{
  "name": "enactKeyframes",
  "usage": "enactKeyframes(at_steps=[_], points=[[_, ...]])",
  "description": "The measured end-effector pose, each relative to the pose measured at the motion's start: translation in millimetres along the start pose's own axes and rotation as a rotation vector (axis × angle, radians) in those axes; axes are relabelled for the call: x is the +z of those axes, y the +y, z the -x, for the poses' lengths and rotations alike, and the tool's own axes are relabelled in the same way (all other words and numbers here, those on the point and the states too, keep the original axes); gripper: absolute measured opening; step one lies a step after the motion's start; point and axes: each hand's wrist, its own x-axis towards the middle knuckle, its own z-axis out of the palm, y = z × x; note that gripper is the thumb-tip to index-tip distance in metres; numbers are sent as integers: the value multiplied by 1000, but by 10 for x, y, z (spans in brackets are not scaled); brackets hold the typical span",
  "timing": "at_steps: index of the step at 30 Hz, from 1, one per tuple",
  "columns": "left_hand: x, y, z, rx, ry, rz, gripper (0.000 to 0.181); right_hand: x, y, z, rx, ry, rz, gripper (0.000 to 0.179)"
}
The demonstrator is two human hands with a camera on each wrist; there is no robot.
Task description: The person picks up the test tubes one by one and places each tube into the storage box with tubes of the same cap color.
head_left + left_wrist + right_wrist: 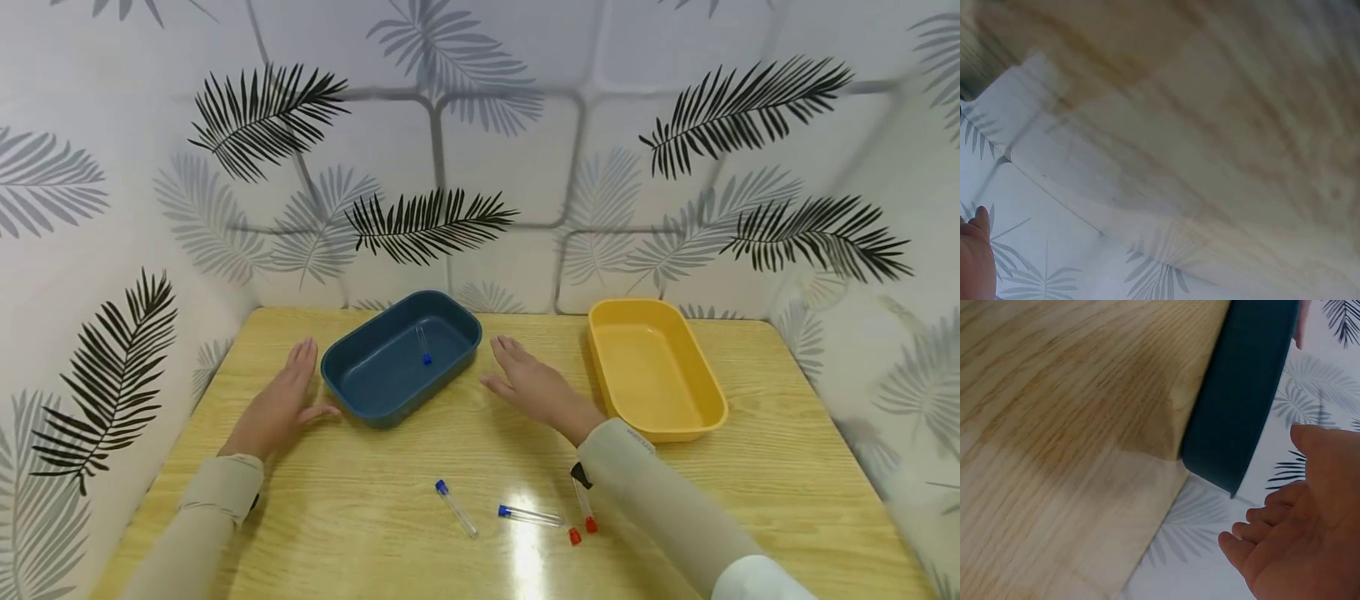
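Note:
A dark blue plastic bin (375,400) stands between my two hands, with one blue-capped test tube (424,346) lying inside it. My left hand (277,408) is just left of the bin, fingers extended and thumb pointing toward its wall. On the other side, my right hand (536,387) reaches toward the bin's right end with its fingers extended. In the right wrist view, a gap shows between that hand (1310,519) and the bin's side (1241,394). Neither hand holds anything. Only part of the left hand (975,259) appears in the left wrist view.
A yellow bin (660,367) stands at the right, beside my right forearm. Nearer on the wooden table (337,517) lie two blue-capped tubes (457,510) and two red-capped tubes (587,512), the latter partly hidden near the right sleeve. A leaf-patterned wall covering (510,267) rises behind.

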Motion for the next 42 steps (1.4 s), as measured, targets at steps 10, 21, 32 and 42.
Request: enactKeyframes(at_steps=[10,21,32,42], points=[[38,-28,50,54,19,-41,103,181,-71,-294,10,-29,22,71],[-20,5,43,100,64,-65,95,178,-124,-411,37,40,20,72],[-35,160,139,7,4,16,84,146,-174,-456,60,0,130,72],[-3,339,217,-57,17,44,74,205,-156,-446,58,3,199,75]])
